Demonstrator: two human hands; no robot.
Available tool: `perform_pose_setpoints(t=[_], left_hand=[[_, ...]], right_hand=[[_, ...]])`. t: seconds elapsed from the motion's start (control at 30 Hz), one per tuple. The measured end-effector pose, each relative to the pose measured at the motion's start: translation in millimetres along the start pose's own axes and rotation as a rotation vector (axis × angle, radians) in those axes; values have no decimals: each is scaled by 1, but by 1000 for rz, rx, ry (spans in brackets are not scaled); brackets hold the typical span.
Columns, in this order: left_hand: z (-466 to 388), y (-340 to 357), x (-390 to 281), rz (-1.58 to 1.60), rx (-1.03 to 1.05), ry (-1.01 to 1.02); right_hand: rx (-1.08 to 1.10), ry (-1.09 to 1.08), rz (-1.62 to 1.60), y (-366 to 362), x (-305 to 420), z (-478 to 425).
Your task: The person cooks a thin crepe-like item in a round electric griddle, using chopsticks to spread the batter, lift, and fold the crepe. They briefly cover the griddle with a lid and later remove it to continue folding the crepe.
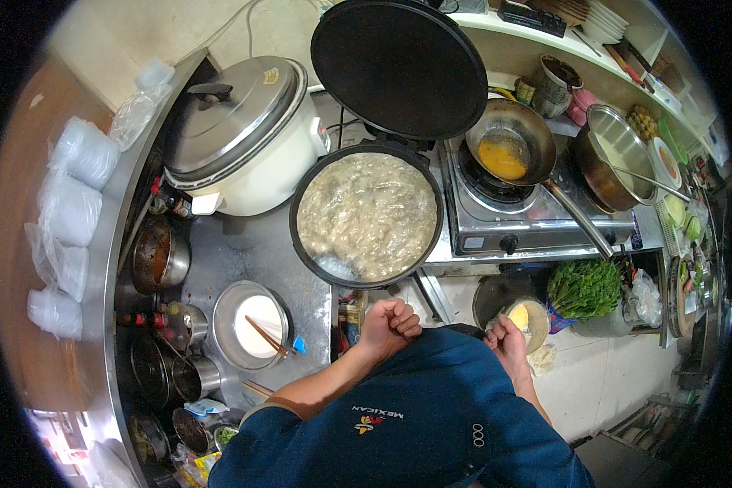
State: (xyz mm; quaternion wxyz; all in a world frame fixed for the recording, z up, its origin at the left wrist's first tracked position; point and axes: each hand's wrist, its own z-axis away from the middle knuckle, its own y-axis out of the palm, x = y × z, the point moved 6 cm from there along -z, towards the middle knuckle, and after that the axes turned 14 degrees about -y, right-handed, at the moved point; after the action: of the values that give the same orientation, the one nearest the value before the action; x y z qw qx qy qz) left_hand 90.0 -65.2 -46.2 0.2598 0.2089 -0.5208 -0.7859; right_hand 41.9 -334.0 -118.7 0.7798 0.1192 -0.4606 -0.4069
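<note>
My left hand (391, 322) is curled into a fist in front of my dark blue shirt (366, 421); nothing shows in it. My right hand (506, 341) sits by the shirt's other edge with bent fingers; whether it pinches the cloth is hidden. Beyond my left hand is a round electric griddle (294, 235), its black lid (399, 67) raised. Glossy, bubbly pale food (366, 213) covers most of the plate. On the counter to the left, a metal bowl (221, 317) contains white liquid (257, 323) and a pair of wooden chopsticks (267, 334).
A large rice cooker (262, 165) stands left of the griddle. On the right, a gas stove (482, 232) carries a wok (540, 140) with yellow liquid; its handle (579, 219) juts toward me. Beside it is a metal pot (592, 152). Leafy greens (585, 288) lie below.
</note>
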Motion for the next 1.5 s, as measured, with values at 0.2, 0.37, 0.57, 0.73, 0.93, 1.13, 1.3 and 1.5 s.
perform_pose_setpoints(t=[0.2,0.37,0.57,0.73,0.93,1.13,1.3,1.5], left_hand=[[-3,1,-1,14,-11,-10],[-5,1,-1,29,-19,-27],[-6,-6,-2,58,-20,-31],[-3,-1,-4,53,-62,-23],[-2,-1,-5,27,-56,-30],[-1,1,-5,15,-46,-15],[-1,2,-5,20,-66,-20],[-1,0,-4,16,-65,-19]], right_hand=[[28,0,-7,0,1,-1],[-3,7,-17,-2,-1,0],[-6,17,-12,7,1,5],[-17,23,-14,4,-2,2],[22,30,-27,4,-4,-1],[-12,21,12,7,-2,1],[-8,12,-6,7,-3,1],[-35,12,-23,6,-2,0]])
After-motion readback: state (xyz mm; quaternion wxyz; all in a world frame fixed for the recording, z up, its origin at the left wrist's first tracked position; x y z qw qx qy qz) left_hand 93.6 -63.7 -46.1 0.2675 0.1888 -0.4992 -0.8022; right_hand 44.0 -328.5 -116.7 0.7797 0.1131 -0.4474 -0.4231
